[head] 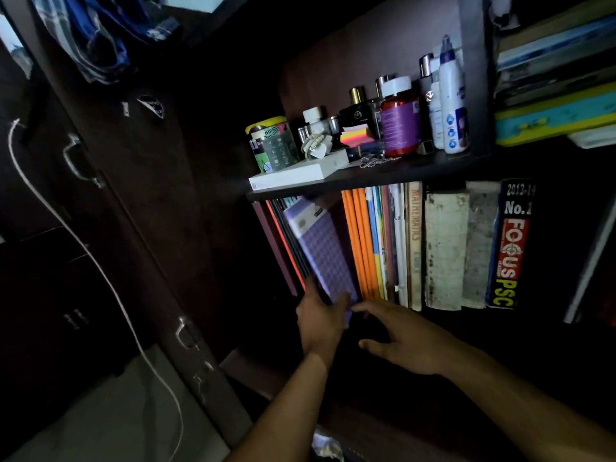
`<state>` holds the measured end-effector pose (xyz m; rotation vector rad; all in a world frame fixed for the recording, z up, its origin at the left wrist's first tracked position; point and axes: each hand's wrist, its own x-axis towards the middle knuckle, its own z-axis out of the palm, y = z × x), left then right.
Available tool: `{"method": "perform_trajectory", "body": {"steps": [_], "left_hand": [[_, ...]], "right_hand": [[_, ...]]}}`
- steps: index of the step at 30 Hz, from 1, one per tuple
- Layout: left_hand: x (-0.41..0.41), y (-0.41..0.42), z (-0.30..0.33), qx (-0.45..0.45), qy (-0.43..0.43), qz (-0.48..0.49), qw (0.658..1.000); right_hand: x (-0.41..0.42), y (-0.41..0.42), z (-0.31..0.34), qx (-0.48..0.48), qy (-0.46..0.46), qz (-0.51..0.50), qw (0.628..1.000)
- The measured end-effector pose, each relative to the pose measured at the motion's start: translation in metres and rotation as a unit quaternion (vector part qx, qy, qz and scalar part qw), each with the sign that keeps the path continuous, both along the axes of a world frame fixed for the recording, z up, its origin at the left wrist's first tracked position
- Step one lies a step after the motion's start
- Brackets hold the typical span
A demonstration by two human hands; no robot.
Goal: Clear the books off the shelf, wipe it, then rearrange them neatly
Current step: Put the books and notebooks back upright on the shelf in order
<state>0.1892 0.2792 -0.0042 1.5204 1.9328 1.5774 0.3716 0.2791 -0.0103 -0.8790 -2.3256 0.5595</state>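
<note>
Books (416, 248) fill the lower shelf (366, 186) in an upright row, and I have my left hand (320, 320) on the purple checkered notebook (321, 251) at the left end, which leans out of the row with its top tilted away to the left. My left grip pinches the notebook's bottom corner, fingers curled round the lower edge. My right hand (403, 341) hovers just beside it with the grip spread, fingers relaxed and holding nothing.

As I judge it, clearing has barely begun, and the risks come from how little of the notebook I hold. A pinch at one corner of a tall, floppy cover could let it swing or slip as it comes free, so I would want the right hand under it. The thin dark and red books (283, 241) leaning behind it may lose their support and slide down to the left once it goes. The orange spines (361, 245) on the other side stand across a gap, and they could tip into it.

Just above, a white box (296, 173) juts past the upper shelf's front edge, with a chain (378, 161) and bottles (450, 101) close by. Lifting the notebook upward rather than outward could knock that box off. The light is dim, so I cannot tell what lies on the shelf floor beneath my hands.
</note>
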Motion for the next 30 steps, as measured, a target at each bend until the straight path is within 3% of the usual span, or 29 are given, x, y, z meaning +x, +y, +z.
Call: {"method": "perform_trajectory", "body": {"steps": [3,6,10,18,25,30], "left_hand": [[0.001,0.005,-0.006,0.043,-0.013,-0.013,0.999],[-0.001,0.003,-0.008,0.073,0.043,-0.009,0.996],[0.001,0.022,-0.002,0.025,0.059,0.049,0.997],[-0.006,0.059,-0.012,-0.02,0.05,0.047,0.997],[0.0,0.031,-0.003,-0.02,0.009,-0.014,1.0],[0.013,-0.029,-0.007,-0.054,0.003,-0.12,0.991]], "right_hand": [[0.002,0.001,0.0,-0.007,0.013,-0.004,1.0],[0.0,0.0,0.001,-0.008,0.006,-0.012,1.0],[0.0,-0.001,0.0,0.004,0.003,-0.015,1.0],[-0.002,0.006,-0.002,-0.005,0.005,-0.019,1.0],[0.011,-0.007,0.004,-0.003,0.081,-0.047,0.996],[0.023,-0.036,0.004,0.012,0.086,-0.127,0.988]]}}
